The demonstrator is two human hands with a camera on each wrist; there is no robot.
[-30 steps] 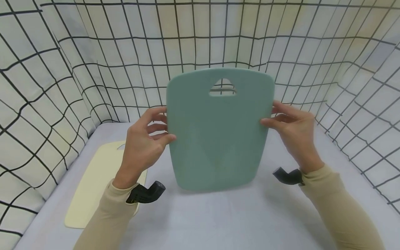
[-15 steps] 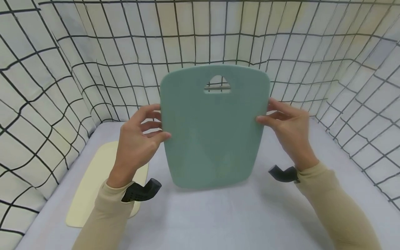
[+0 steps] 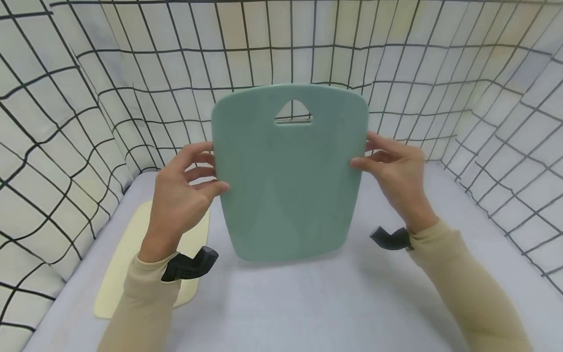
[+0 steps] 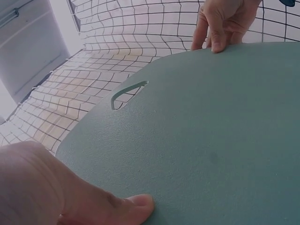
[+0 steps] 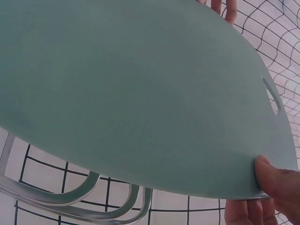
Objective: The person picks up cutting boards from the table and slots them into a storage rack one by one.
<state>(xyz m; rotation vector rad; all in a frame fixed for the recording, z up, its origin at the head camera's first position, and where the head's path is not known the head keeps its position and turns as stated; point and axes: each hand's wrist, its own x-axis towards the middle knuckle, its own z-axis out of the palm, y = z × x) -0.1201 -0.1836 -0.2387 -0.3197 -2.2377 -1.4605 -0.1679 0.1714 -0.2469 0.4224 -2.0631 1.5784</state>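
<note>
A green cutting board (image 3: 288, 181) stands upright in the head view, its handle hole near the top. My left hand (image 3: 180, 193) pinches its left edge, thumb on the near face and fingers at the edge behind. On the opposite edge, my right hand (image 3: 396, 173) grips in the same way. The left wrist view has the left thumb (image 4: 126, 208) flat on the board's face. In the right wrist view, the right thumb (image 5: 269, 176) presses the face and the fingers curl beneath.
A cream cutting board (image 3: 119, 264) lies on the white table (image 3: 299, 308) at the left, partly behind my left arm. Bent metal bars of a rack (image 5: 84, 194) show beyond the green board, mostly hidden. Black-lined grid walls (image 3: 193, 63) surround the table.
The green board, held by both hands, has shifted left and slightly up in the head view. Both hands keep their grip. The cream board lies as before.
</note>
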